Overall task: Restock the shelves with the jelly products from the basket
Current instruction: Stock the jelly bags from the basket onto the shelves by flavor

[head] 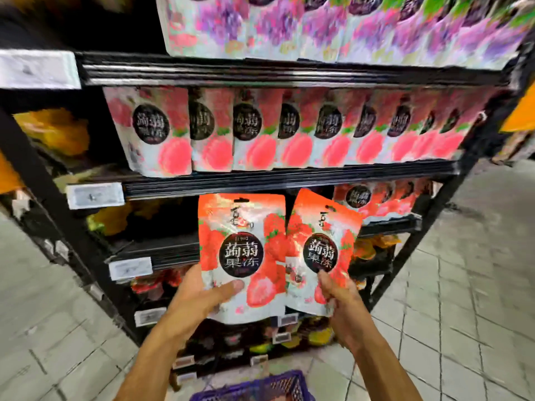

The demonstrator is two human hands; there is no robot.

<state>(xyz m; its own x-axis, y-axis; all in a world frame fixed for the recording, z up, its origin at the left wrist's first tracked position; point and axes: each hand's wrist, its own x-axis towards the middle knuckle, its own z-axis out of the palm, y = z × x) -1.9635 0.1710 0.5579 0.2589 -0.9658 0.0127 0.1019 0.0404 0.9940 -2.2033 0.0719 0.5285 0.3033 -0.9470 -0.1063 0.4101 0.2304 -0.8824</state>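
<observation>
- left grip (202,296) clamps the left strawberry pouch (241,256) at its lower-left corner: thumb across the front, fingers behind. A low hold keeps the label upright and facing out.
- right grip (338,296) pinches the right strawberry pouch (318,253) near its bottom edge. That pouch tilts right, and its inner edge touches or just overlaps the left one.
- One pouch per grip, so probably two placements per reach.
- The shelved strawberry row (373,198) sits up and right of the right grip, on the shelf just behind the pouch tops. It's the same print, so I read it as the target.
- That shelf looks dark and unfilled up-left of the left grip, likely where these go.
- The peach row (260,131) is one shelf above both grips and looks full. The grape row (318,24) is higher again.
- The purple basket (260,386) is below and between the forearms, on the floor. Contents are mostly out of frame.
- Judgement: mid-task, pouches lifted but not yet shelved.
</observation>
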